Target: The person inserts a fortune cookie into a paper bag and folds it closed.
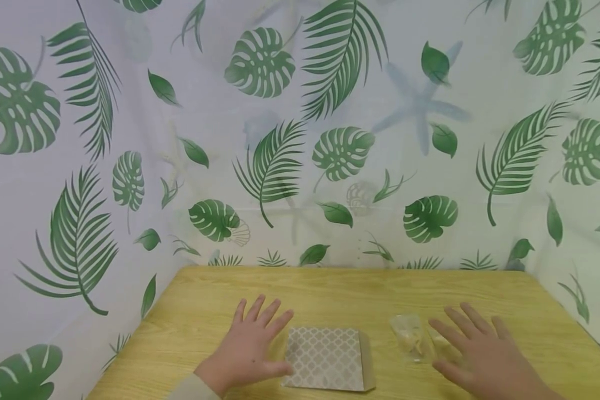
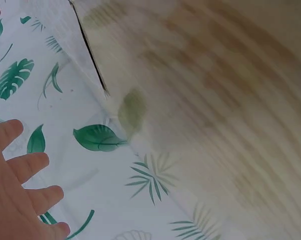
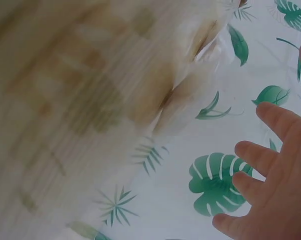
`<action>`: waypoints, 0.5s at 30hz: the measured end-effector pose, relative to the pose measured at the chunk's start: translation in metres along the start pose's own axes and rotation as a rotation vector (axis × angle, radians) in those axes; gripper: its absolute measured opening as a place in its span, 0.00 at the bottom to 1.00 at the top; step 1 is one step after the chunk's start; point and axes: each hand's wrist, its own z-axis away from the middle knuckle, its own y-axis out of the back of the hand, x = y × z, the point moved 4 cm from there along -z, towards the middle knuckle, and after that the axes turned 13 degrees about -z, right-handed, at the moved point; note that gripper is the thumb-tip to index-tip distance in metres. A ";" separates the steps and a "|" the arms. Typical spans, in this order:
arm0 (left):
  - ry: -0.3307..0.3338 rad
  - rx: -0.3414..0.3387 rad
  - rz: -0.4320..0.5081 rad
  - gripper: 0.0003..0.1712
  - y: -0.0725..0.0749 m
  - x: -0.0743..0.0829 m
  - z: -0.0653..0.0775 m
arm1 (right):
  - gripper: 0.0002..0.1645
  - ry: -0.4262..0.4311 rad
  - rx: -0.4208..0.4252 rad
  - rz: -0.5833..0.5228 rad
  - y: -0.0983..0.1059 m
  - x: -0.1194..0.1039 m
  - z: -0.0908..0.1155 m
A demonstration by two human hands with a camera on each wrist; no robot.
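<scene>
My left hand [image 1: 250,351] is spread with straight fingers over the wooden table, its thumb overlapping the left edge of a flat grey envelope [image 1: 325,355] with a white lattice pattern. A plain tan flap [image 1: 367,361] runs along the envelope's right side. To the right, a small clear plastic bag [image 1: 409,336] lies with something small inside. Just beyond the bag is my right hand [image 1: 485,353], fingers also spread and holding nothing. Both wrist views show the same outstretched fingers, the left hand [image 2: 18,192] and the right hand [image 3: 278,175].
The yellowish wood-grain table [image 1: 220,294] meets a white leaf-printed curtain [image 1: 290,233] at its back edge. Similar leaf-printed sheets hang at the left [image 1: 10,211] and right [image 1: 585,222] sides.
</scene>
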 end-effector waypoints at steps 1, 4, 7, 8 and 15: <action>-0.008 -0.004 0.009 0.57 0.000 0.002 -0.002 | 0.41 0.005 -0.002 -0.006 -0.001 -0.003 -0.002; -0.037 -0.017 0.034 0.57 -0.002 0.010 -0.007 | 0.40 0.019 -0.007 -0.020 -0.006 -0.012 -0.006; -0.073 -0.036 0.043 0.58 -0.002 0.020 -0.013 | 0.40 0.041 -0.008 -0.048 -0.010 -0.021 -0.010; -0.088 -0.042 0.047 0.58 -0.003 0.023 -0.015 | 0.39 0.047 -0.011 -0.059 -0.012 -0.024 -0.012; -0.179 -0.096 0.088 0.59 -0.013 0.043 -0.029 | 0.40 0.079 -0.037 -0.128 -0.022 -0.043 -0.024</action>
